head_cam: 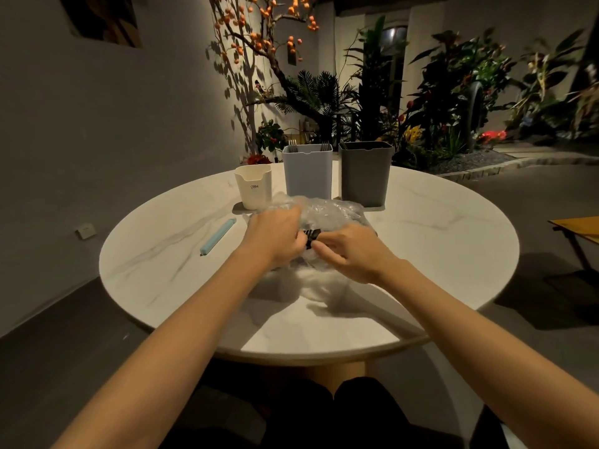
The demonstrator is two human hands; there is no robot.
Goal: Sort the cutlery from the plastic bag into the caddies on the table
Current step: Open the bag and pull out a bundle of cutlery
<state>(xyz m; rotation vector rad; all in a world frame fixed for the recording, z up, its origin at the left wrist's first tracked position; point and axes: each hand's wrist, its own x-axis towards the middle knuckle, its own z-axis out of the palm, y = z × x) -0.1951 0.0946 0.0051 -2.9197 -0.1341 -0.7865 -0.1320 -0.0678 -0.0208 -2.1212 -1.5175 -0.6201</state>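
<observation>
A round white marble desk (pixel 421 254) holds three caddies at its far side: dark grey (pixel 364 175), light blue-grey (pixel 308 171) with fork tines showing, and small cream (pixel 253 186). A crumpled clear plastic bag (pixel 327 210) lies at the centre. Both hands, left (pixel 275 236) and right (pixel 351 251), curl their fingers on it, pinching dark cutlery (pixel 311 236) between them. A pale blue sealing clip (pixel 217 236) lies left.
</observation>
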